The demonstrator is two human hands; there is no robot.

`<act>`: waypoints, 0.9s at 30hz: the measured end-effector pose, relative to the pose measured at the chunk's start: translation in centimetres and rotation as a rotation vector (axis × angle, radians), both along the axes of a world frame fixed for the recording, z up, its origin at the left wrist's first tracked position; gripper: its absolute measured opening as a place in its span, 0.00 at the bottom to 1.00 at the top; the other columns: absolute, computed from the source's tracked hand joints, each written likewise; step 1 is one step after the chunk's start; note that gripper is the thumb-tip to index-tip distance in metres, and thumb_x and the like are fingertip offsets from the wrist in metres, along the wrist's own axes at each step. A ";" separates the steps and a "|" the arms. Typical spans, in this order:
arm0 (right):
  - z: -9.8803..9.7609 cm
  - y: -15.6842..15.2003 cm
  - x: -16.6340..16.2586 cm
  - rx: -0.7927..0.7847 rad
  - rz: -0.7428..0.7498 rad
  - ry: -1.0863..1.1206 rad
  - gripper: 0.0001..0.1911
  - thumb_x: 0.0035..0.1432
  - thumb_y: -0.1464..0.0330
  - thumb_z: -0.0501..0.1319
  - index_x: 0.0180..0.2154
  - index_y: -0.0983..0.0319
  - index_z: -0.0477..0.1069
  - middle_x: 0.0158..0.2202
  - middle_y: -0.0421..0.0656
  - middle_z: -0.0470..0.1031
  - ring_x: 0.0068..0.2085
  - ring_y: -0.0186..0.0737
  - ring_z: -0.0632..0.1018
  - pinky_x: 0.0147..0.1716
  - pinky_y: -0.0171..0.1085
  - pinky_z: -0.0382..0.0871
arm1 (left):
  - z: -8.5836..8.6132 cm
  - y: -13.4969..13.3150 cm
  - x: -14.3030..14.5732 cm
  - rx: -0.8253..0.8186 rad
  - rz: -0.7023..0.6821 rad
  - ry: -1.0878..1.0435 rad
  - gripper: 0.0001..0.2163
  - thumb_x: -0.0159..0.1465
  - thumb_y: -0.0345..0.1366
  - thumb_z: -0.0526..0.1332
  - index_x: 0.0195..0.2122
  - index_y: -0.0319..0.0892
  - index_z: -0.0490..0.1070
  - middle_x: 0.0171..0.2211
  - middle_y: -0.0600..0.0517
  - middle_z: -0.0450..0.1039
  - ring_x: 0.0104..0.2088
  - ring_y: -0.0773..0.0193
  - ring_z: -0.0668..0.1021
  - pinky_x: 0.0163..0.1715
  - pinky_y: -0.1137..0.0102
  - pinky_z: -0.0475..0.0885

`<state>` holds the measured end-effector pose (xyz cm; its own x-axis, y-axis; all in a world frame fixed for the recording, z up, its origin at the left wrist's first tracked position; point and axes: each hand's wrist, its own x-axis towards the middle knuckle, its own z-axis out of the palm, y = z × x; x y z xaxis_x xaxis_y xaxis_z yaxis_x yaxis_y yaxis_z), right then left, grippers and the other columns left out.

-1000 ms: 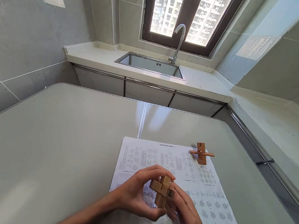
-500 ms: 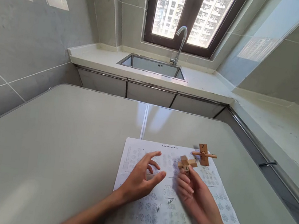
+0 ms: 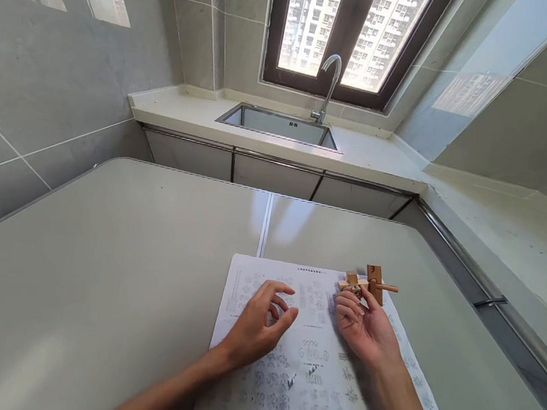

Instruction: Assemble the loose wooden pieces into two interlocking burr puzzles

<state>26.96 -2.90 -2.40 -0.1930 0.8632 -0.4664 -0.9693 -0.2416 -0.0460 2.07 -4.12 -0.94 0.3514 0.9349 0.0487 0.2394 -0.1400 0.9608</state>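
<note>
My right hand point(image 3: 366, 326) reaches to the far right part of the printed instruction sheet point(image 3: 313, 365). Its thumb and fingertips pinch a small wooden cross puzzle point(image 3: 352, 283), which sits low on the sheet. Right beside it, touching or nearly so, lies a second wooden puzzle piece point(image 3: 375, 283) with a thin stick through it and a dark mark on top. My left hand point(image 3: 261, 321) hovers over the middle of the sheet, fingers loosely curled and apart, holding nothing.
The sheet lies on a pale grey table point(image 3: 93, 275) with a seam down its middle. Beyond the table's far edge runs a white counter point(image 3: 370, 157) with a steel sink point(image 3: 278, 125) and tap point(image 3: 328, 84) under a window. Tiled walls stand on both sides.
Both hands held the cross puzzle near me a second ago. My left hand let go, and my right hand carried the puzzle away to beside the second piece.
</note>
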 end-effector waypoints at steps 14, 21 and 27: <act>-1.1 0.6 -4.4 0.286 0.239 -0.596 0.14 0.60 0.64 0.74 0.34 0.61 0.70 0.26 0.34 0.64 0.21 0.25 0.61 0.17 0.25 0.60 | 0.5 0.3 0.2 -0.048 -0.005 0.041 0.11 0.72 0.45 0.59 0.41 0.43 0.75 0.37 0.51 0.78 0.35 0.62 0.77 0.33 0.70 0.69; -1.2 1.9 -3.4 0.319 0.196 -0.623 0.13 0.58 0.66 0.74 0.37 0.61 0.72 0.27 0.34 0.67 0.21 0.25 0.61 0.14 0.23 0.57 | 0.3 0.8 0.1 -0.082 -0.007 0.056 0.13 0.71 0.46 0.59 0.38 0.42 0.75 0.27 0.54 0.73 0.29 0.63 0.74 0.30 0.71 0.65; -1.7 2.8 -1.1 0.277 0.137 -0.439 0.13 0.57 0.71 0.74 0.39 0.61 0.71 0.27 0.33 0.66 0.20 0.24 0.61 0.12 0.21 0.57 | 0.2 1.0 0.3 -0.078 -0.014 0.087 0.14 0.71 0.48 0.59 0.36 0.43 0.74 0.26 0.54 0.72 0.29 0.63 0.74 0.30 0.70 0.65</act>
<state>25.85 -0.07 -4.09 -0.1503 0.9461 -0.2870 -0.8052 -0.2856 -0.5197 2.34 -3.07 -0.77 0.3639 0.9298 -0.0551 0.3206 -0.0695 0.9447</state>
